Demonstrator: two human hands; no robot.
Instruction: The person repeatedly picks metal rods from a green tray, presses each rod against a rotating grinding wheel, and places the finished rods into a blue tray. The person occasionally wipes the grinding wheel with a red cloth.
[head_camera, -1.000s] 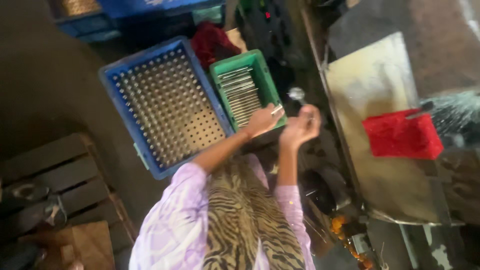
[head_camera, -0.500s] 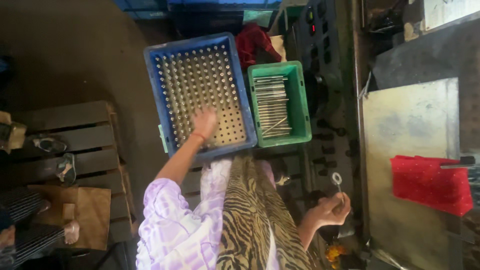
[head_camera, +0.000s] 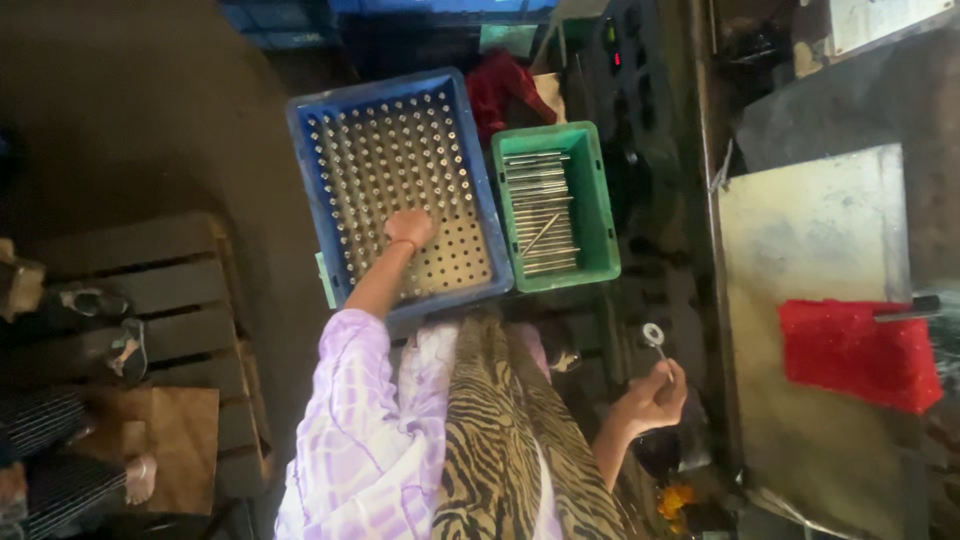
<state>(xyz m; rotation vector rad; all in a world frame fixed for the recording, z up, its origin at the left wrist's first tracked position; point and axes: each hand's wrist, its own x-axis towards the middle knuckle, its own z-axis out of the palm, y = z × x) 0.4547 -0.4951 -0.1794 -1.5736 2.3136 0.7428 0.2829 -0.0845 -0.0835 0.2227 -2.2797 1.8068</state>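
My left hand (head_camera: 410, 228) reaches into a blue crate (head_camera: 304, 190) filled with rows of upright metal pieces. Its fingers curl down onto the pieces near the crate's middle, and what lies under them is hidden. My right hand (head_camera: 655, 395) is held out to the right, away from the crates. It grips a thin metal rod with a ring at its top (head_camera: 655, 338). A green crate (head_camera: 600, 215) beside the blue one holds several loose metal rods lying flat.
A red bin (head_camera: 850, 355) sits on a pale metal sheet (head_camera: 810, 230) at the right. A wooden pallet (head_camera: 170, 290) lies at the left, with another person's feet in sandals nearby. A red cloth (head_camera: 505, 85) is behind the crates. Dark machinery stands between the crates and the sheet.
Both hands were together by the green crate. My left hand moved onto the blue crate and curled; my right hand drew back to the right with the ringed rod.
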